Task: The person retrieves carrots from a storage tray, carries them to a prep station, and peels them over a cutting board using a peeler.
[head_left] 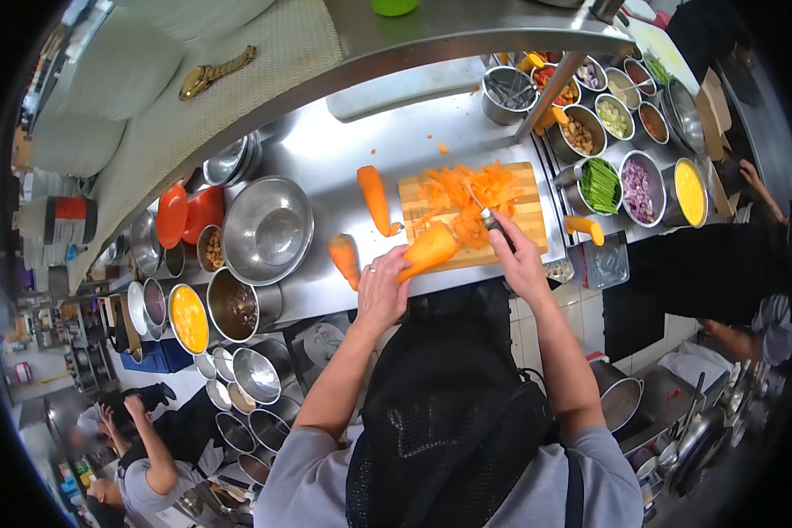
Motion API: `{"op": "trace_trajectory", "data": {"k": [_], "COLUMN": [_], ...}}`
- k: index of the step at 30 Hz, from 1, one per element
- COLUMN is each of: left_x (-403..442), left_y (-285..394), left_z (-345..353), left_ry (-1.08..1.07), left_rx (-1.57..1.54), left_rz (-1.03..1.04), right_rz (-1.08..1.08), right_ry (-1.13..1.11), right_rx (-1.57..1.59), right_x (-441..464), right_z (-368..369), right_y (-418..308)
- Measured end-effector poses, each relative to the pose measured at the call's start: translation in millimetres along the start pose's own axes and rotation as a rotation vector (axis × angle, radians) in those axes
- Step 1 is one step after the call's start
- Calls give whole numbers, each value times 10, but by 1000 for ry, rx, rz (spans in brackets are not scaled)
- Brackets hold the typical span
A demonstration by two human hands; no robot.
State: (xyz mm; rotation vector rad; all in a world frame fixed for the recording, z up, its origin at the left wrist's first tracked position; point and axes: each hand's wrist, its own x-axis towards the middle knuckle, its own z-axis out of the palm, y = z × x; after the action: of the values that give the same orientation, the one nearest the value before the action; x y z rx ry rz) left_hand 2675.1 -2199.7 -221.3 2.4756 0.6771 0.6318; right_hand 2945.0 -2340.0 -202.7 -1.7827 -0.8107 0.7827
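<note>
My left hand (382, 289) is wrapped around the thick end of a peeled carrot (433, 250), whose other end rests over the cutting board. A dark-handled peeler (493, 225) is gripped in my right hand (524, 260); its thin metal end points away over the shavings, and its exact shape is hard to make out. Under both lies a striped wooden cutting board (524, 238), with a heap of orange carrot shavings (471, 187) on it. Left of the board are another carrot (374, 198) and a rougher-skinned carrot (343, 258) near my left hand.
A large steel bowl (267, 231) stands left on the steel counter (326, 158). Containers of chopped greens (599, 187), purple onion (642, 189) and yellow liquid (691, 192) line the right. A shelf (370, 44) crosses above, held by a post (550, 97). Other people stand at both sides.
</note>
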Motion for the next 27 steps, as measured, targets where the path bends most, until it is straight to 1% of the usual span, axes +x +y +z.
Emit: {"op": "trace_trajectory", "data": {"k": [1, 2, 3, 4, 6, 7, 9, 10, 12, 13, 15, 16, 18, 19, 21, 24, 26, 27], "left_x": [3, 5, 0, -19, 47, 76, 130, 137, 171, 191, 208, 180, 146, 141, 119, 164, 177, 185], "left_y": [-2, -3, -1, -12, -4, 27, 90, 93, 102, 112, 126, 109, 102, 120, 171, 227, 248, 247], "left_z": [44, 101, 137, 158, 173, 149, 63, 65, 67, 72, 65, 94, 177, 181, 156, 127, 114, 108], "left_ry": [-9, -65, -119, -127, -195, -199, -302, -302, -303, -303, -372, -369, -306, -303, -327, -362, -364, -366], "left_rx": [-4, 116, 236, 234, 233, 227, 126, 128, -39, -39, -145, -139, 31, 36, 242, 306, 319, 338], "left_rz": [-1, -23, -42, -40, -85, -85, -109, -108, -139, -139, -212, -218, -115, -119, -33, 8, 25, 40], "right_rz": [-35, -67, -25, 18, -45, -38, -37, -44, -56, -65, -52, -41, -55, -67, -73, -66, -203, -204], "right_ry": [-1, -3, -16, -28, -16, -26, -32, -34, -47, -64, -77, -84, -78, -66, -72, -79, -40, -38], "right_rx": [5, 12, 10, 7, -83, -72, -86, -96, -121, -148, -155, -160, -165, -173, -143, -144, -192, -197], "right_x": [-60, -131, -176, -221, -256, -286, -319, -312, -288, -288, -287, -275, -248, -225, -183, -150, -142, -118], "right_z": [18, 36, 48, 60, 77, 74, 75, 78, 73, 65, 52, 54, 42, 31, -17, -65, -55, -63], "right_y": [27, 53, 81, 109, 199, 225, 251, 255, 270, 276, 250, 222, 177, 146, 57, -54, -57, 25]}}
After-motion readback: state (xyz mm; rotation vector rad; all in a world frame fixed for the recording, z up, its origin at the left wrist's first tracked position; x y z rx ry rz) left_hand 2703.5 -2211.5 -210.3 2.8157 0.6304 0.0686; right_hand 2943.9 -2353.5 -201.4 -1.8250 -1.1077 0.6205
